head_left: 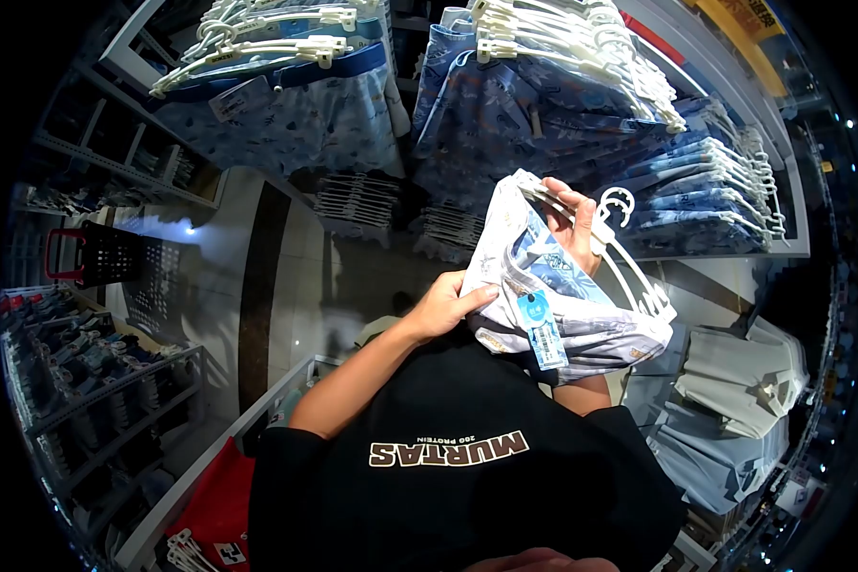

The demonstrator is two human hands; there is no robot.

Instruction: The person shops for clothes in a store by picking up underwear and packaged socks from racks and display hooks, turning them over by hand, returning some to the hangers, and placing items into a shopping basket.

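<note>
A pair of white printed shorts (601,334) with a blue printed patch inside is held up in front of my chest. It hangs on a white clip hanger (624,262) whose hook points up and right. My left hand (445,307) is closed on the left edge of the fabric, thumb on top. At the upper part of the hanger, my right hand (574,224) has its fingers curled round the bar and the waistband, partly hidden by them. From the front of the shorts dangles a blue and white tag (543,332) with a barcode.
Ahead, blue printed shorts (286,114) hang from white hangers on a rack, with stacked blue garments (705,191) to the right. Folded grey clothes (744,372) lie at right. A red-handled black basket (100,255) is on the left, above shelves of folded clothing (105,372).
</note>
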